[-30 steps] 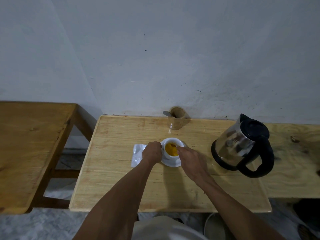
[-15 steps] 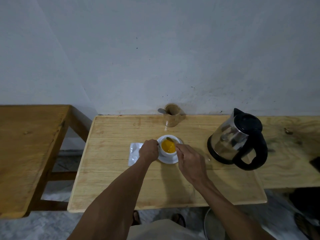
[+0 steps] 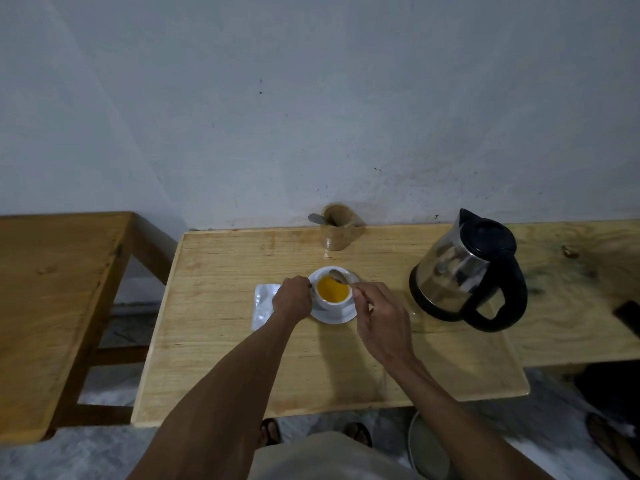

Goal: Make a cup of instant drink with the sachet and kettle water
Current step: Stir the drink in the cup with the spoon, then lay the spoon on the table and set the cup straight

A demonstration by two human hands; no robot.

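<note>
Two hands at work over a pale wooden table (image 3: 214, 327). Left hand (image 3: 292, 301) curled closed against the left side of a white cup (image 3: 329, 302), fingers wrapped where the handle would be; the handle itself is hidden behind the hand. Right hand (image 3: 382, 322) pinched shut on the stem of a small spoon (image 3: 339, 277), thumb and forefinger together, other fingers loosely bent. Spoon bowl raised above the far rim of the cup, tilted, clear of the liquid.

Cup stands upright on a white saucer (image 3: 337, 317), near the table's middle. Filled with an opaque orange-yellow drink (image 3: 332, 289).

Sachet (image 3: 264, 304): flat, silvery-white, lying on the table just left of the saucer, partly covered by the left hand and wrist. Cannot tell whether it is torn open.

Kettle (image 3: 464, 271): steel body, black lid and handle, upright to the right of the cup, well apart from it, spout toward the wall, handle toward the near edge.

At the back edge, against the wall, a small wooden holder (image 3: 341, 230) with another spoon (image 3: 317, 219) sticking out to the left.

A second, darker wooden table (image 3: 52, 289) stands to the left, separated by a gap.
</note>
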